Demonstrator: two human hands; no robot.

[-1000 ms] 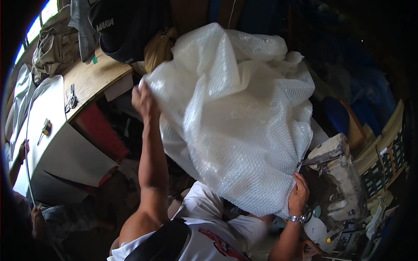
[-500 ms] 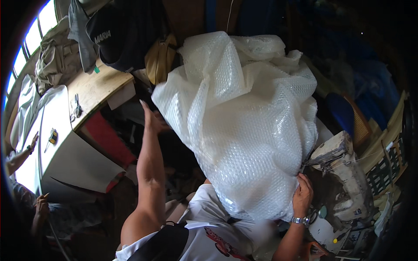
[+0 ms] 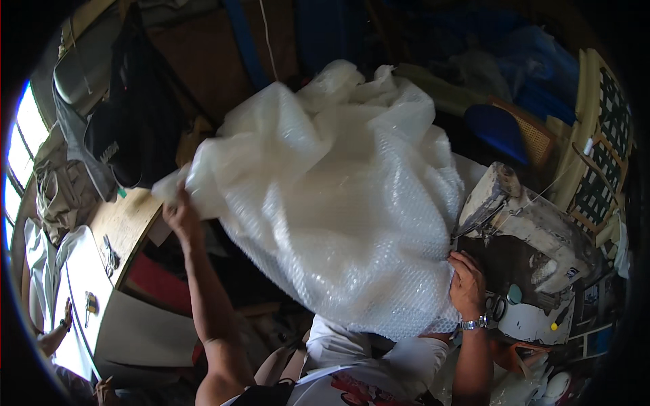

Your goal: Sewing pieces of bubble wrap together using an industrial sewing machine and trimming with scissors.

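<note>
A big crumpled sheet of clear bubble wrap (image 3: 345, 203) spreads in front of me, its near edge over my lap. My left hand (image 3: 181, 215) is closed on its upper left corner, with the arm stretched out and slightly blurred. At the lower right edge, my right hand (image 3: 467, 287) has its fingers bent around the wrap. Just beyond that hand stands a worn, pale sewing machine (image 3: 542, 223), its needle end close to the wrap. The far folds of the sheet are bunched up, and what lies beneath them is hidden.
At left, a worktable (image 3: 132, 210) holds scissors (image 3: 109, 256) and a tape measure (image 3: 90, 303). A co-worker's hand (image 3: 105, 391) is at the lower left. A dark bag or cloth (image 3: 145, 115) hangs above the table. A woven-strap frame (image 3: 602, 155) stands at far right.
My left hand has come from below the sheet's left side to its upper left corner and taken hold, pulling it leftward. My right hand stays at the lower right edge. The view has shifted.
</note>
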